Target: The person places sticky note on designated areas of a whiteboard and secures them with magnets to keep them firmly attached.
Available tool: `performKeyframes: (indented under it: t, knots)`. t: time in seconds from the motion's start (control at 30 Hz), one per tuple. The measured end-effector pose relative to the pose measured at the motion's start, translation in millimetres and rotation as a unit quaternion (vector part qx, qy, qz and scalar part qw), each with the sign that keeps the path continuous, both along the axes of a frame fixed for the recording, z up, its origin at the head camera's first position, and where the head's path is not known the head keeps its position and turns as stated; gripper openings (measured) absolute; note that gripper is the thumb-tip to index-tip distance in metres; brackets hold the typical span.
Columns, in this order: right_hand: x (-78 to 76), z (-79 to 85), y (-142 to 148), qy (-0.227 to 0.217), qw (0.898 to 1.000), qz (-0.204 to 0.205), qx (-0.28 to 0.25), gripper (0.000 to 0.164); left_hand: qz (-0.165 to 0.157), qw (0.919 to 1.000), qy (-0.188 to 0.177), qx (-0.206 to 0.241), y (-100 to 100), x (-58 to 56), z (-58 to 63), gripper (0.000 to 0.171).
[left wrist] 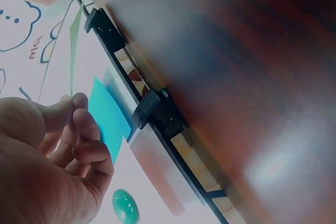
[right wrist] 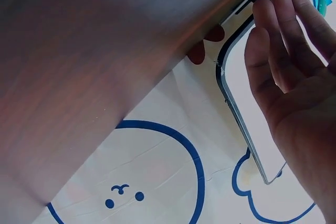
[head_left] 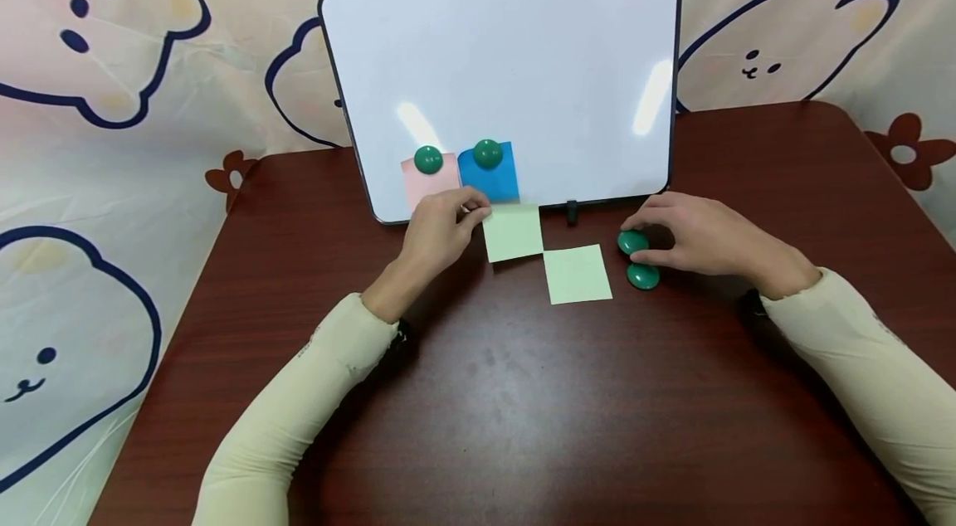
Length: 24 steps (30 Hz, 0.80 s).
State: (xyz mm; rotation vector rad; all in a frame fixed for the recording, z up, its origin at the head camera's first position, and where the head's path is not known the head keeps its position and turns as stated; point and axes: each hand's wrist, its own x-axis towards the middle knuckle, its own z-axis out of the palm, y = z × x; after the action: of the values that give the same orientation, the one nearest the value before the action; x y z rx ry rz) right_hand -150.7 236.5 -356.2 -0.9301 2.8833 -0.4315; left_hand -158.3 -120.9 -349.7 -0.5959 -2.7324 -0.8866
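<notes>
My left hand [head_left: 441, 229] pinches a pale green sticky note [head_left: 513, 234] by its upper left corner, just below the bottom edge of the whiteboard [head_left: 523, 70]. The left wrist view shows this note [left wrist: 74, 51] nearly edge-on, between thumb and forefinger. My right hand [head_left: 698, 237] pinches a round green magnet [head_left: 632, 241] between thumb and fingers. A second green magnet [head_left: 644, 276] lies on the table under the thumb. Between the hands, another pale green note [head_left: 577, 275] lies flat on the table.
Low on the whiteboard, one green magnet [head_left: 428, 160] holds a pink note [head_left: 442, 180] and another [head_left: 488, 153] holds a blue note [head_left: 491, 184]. Black clips [left wrist: 160, 113] grip the board's lower edge. Behind the brown table [head_left: 478, 418] hangs a cartoon-printed cloth [head_left: 246, 53].
</notes>
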Motion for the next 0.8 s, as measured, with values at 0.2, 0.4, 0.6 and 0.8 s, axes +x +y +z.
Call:
performKeyframes:
  t: [0.2,0.4,0.6,0.8]
  knots:
    - [3.2,0.5,0.9,-0.003,1.0,-0.001,-0.001,0.033,-0.005,0.9999,0.016,0.003,0.0,-1.2,-0.9,0.009]
    - [4.3,2.5,3.2,-0.004,1.0,0.005,-0.006,0.032,-0.008,0.9995,0.032,-0.004,3.6,-4.0,-1.8,0.01]
    - [4.1,1.5,5.7,-0.009,1.0,0.006,-0.011,0.033,-0.01,0.999,0.043,-0.01,6.2,-8.5,-2.4,0.01]
    - [4.8,1.3,6.3,-0.005,1.0,0.009,-0.013,0.034,-0.011,0.9984,0.055,-0.006,8.2,-14.4,-1.4,0.01]
